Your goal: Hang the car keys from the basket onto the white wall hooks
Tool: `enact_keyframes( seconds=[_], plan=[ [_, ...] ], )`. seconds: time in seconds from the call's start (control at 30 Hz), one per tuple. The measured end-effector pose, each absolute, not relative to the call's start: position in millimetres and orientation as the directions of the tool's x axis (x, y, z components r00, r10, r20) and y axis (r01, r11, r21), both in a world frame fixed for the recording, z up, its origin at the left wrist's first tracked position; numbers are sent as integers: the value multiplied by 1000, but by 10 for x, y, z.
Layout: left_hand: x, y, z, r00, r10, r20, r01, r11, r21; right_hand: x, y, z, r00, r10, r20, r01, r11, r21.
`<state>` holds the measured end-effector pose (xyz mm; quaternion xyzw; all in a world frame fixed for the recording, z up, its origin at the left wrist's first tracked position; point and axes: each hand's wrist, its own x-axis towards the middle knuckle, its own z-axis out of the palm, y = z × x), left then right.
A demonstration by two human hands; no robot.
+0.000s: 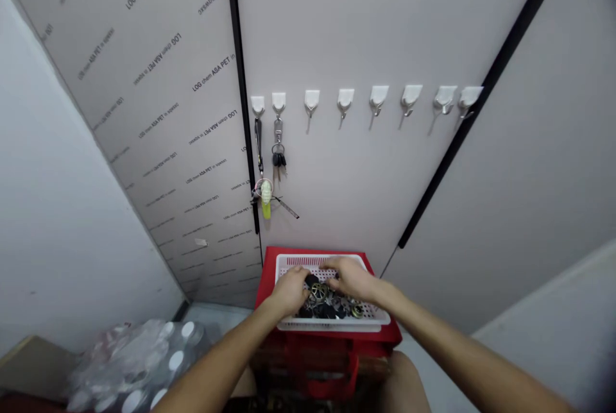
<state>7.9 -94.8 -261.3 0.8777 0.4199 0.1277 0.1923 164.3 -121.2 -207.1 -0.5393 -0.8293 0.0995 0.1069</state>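
Note:
A white plastic basket (332,324) holds a heap of keys (332,307) with black heads, metal rings and a round gold-toned ornament (318,291). My left hand (290,292) reaches in from the left, its fingers and thumb closed around a black-headed bunch of keys (312,280). From the right, my right hand (355,278) bends over the heap, fingers curled and thumb beneath; a small dark thing shows between them, too little to name. Two key sets hang on the wall: one with black-headed keys (278,160), one with a yellow-green charm (266,198).
Under the basket is a red box-like stand (269,272). A row of several white adhesive hooks (345,99) runs across the grey panel (337,195). Wrapped bottles with white caps (176,360) stand at lower left. Black vertical strips (240,67) border the panel.

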Motion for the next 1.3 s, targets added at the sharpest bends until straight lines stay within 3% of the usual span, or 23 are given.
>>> enact_keyframes(
  seconds=[0.1,0.33,0.47,0.63,0.77,0.87,1.0,1.1,1.3],
  plan=[
    [81,-846,-2607,619,783,63,705,-589,395,1630,-1329,-2387,-394,919,-11,879,373,-297],
    [56,-737,-2621,625,778,60,710,-599,371,1400,-1285,-2462,-226,973,54,933,232,-277],
    [34,-720,-2545,629,772,94,651,-588,481,1358,-1206,-2518,-184,980,73,940,197,-279],
    [-19,-672,-2319,518,851,91,615,-444,652,1457,-1143,-2498,-180,982,54,882,186,-433],
    [-32,-771,-2365,628,778,-21,679,-534,503,1499,-1146,-2471,-141,986,90,857,167,-488],
    [-12,-836,-2476,633,774,-26,710,-567,418,1518,-1177,-2460,-121,989,86,854,148,-500],
    [10,-755,-2401,556,831,16,613,-424,667,1523,-1236,-2382,-178,976,122,828,216,-517],
    [23,-666,-2139,521,854,-11,429,-251,868,1481,-1248,-2243,-183,964,194,732,266,-627],
    [39,-627,-1635,529,849,-5,156,-91,984,1366,-1137,-1935,-131,955,266,432,296,-852]
  ],
)
